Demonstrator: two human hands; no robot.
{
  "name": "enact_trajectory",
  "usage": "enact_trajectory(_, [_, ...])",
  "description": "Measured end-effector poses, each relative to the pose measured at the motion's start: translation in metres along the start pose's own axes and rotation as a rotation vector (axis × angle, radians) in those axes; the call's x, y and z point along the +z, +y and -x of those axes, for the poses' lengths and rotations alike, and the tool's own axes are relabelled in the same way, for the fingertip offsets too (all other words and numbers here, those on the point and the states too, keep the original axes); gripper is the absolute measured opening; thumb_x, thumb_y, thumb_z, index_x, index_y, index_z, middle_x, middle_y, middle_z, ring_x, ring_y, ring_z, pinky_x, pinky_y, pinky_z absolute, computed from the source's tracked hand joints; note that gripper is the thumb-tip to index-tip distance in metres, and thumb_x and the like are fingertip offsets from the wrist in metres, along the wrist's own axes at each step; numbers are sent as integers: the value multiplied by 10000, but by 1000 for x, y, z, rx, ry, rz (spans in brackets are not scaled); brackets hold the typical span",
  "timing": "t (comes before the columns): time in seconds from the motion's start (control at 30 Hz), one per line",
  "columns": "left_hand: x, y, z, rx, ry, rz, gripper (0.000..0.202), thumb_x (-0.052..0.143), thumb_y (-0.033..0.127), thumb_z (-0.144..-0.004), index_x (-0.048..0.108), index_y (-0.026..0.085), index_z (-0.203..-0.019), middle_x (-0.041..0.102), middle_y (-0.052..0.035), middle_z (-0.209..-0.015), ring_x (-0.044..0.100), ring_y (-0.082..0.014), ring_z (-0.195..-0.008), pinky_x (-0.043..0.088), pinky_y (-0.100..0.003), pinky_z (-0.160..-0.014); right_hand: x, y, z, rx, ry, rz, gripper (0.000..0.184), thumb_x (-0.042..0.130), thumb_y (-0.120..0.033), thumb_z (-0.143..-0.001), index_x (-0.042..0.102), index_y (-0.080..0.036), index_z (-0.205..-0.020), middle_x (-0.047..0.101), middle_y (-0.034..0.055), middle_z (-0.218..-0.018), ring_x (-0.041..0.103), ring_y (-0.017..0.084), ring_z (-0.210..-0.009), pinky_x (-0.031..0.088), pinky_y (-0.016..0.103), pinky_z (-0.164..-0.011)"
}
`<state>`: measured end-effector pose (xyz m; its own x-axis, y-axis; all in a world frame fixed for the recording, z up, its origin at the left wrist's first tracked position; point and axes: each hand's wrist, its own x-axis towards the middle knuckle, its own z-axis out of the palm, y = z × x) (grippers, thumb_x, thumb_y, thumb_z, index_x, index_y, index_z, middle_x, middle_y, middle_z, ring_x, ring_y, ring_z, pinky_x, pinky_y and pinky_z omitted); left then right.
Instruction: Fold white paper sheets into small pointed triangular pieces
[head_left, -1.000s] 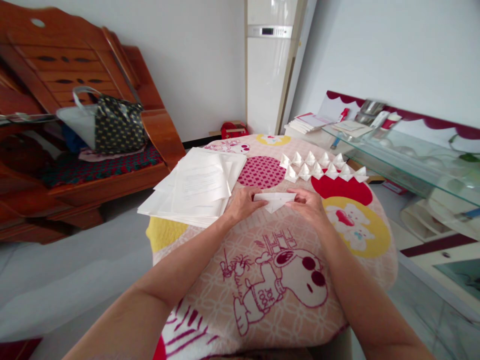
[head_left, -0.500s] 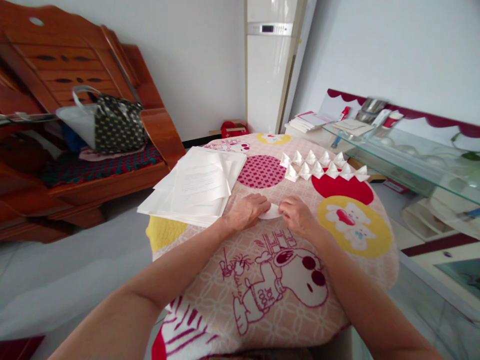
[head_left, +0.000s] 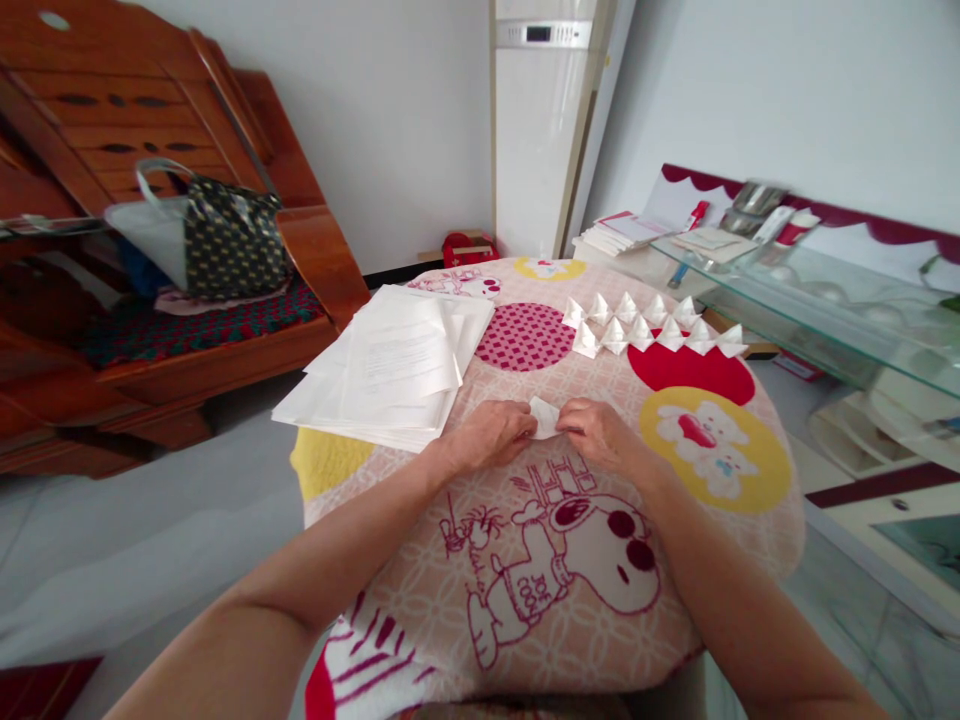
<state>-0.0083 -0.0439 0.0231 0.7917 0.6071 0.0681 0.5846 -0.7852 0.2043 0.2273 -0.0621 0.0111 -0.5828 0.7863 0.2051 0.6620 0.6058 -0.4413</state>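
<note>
A small folded piece of white paper (head_left: 545, 418) is held between my two hands, just above the middle of the cloth-covered table (head_left: 517, 560). My left hand (head_left: 499, 432) pinches its left side, and my right hand (head_left: 598, 430) pinches its right side. The fingers partly cover both ends of the paper. Beyond my right hand, several small folded paper boats (head_left: 639, 332) stand in two rows. To the left of my left hand lies a stack of white paper sheets (head_left: 390, 365), the top ones faintly printed.
A glass-topped cabinet (head_left: 825, 320) with metal bowls (head_left: 754, 205) and papers (head_left: 611, 235) runs along the right wall. At the left is a wooden bench (head_left: 315, 270) holding a patterned bag (head_left: 232, 240). A tall white air conditioner (head_left: 536, 150) stands in the back corner.
The paper between my hands has turned from a flat, curved-looking shape to one with a raised corner at its top. Both hands stay at nearly the same spot. The view has shifted slightly.
</note>
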Motion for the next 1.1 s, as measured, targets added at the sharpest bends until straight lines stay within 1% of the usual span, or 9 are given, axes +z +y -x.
enact_trajectory(0.13, [-2,-4,-1,-112,-9,64,140,622,157,-894,761,176,-903,756,-45,-906,674,-183,-831,443,-269,-726,-6,6,1,32,24,-106,243,550,-76,-880,734,-169,-751,698,64,-836,640,184,-786,457,299,-734])
enact_trajectory(0.23, [-3,-10,-3,-176,-4,123,136,646,170,-870,775,175,-913,774,-33,-881,669,-173,-801,423,-265,-715,-8,8,0,87,67,-156,188,602,-103,-857,732,-168,-738,698,60,-813,643,185,-770,446,297,-715])
enact_trajectory(0.37, [-2,-16,-4,-234,-3,233,153,640,212,-881,785,172,-858,759,-18,-787,637,-146,-709,389,-256,-666,-6,6,-4,165,120,-163,159,636,-107,-822,711,-177,-702,684,37,-771,613,173,-737,431,289,-708])
enact_trajectory(0.47, [1,-15,-6,-279,36,284,186,626,251,-900,784,174,-841,738,-11,-738,608,-132,-664,378,-253,-651,-4,5,-7,197,153,-155,155,642,-99,-813,688,-178,-687,682,27,-753,591,163,-720,419,284,-708])
enact_trajectory(0.57, [6,-10,-8,-311,98,273,218,612,295,-922,779,170,-857,738,-21,-760,594,-138,-672,375,-257,-653,-1,7,-10,195,159,-145,174,636,-112,-829,670,-177,-671,679,26,-733,589,162,-708,405,285,-696])
enact_trajectory(0.67, [10,-8,-10,-339,119,265,240,606,305,-926,770,167,-818,733,-25,-753,589,-140,-677,371,-261,-654,2,8,-12,209,176,-128,196,636,-111,-825,659,-177,-642,683,28,-717,587,161,-697,402,284,-691])
enact_trajectory(0.9, [12,-12,-15,-448,126,307,200,671,303,-881,774,161,-786,735,-26,-734,583,-138,-647,357,-265,-624,8,6,-17,326,220,-121,168,676,-97,-784,683,-169,-633,705,34,-697,606,163,-678,404,279,-672])
enact_trajectory(1.0, [12,-13,-16,-465,117,306,183,693,303,-869,780,159,-798,740,-27,-747,584,-137,-649,352,-264,-620,9,4,-18,363,228,-112,172,673,-85,-768,688,-171,-620,714,37,-695,613,169,-677,403,282,-665])
enact_trajectory(1.1, [13,-14,-16,-461,111,288,178,696,309,-870,781,165,-809,742,-25,-752,585,-136,-652,344,-263,-614,10,3,-19,369,230,-98,163,674,-81,-765,698,-168,-630,725,50,-715,625,179,-697,408,288,-671])
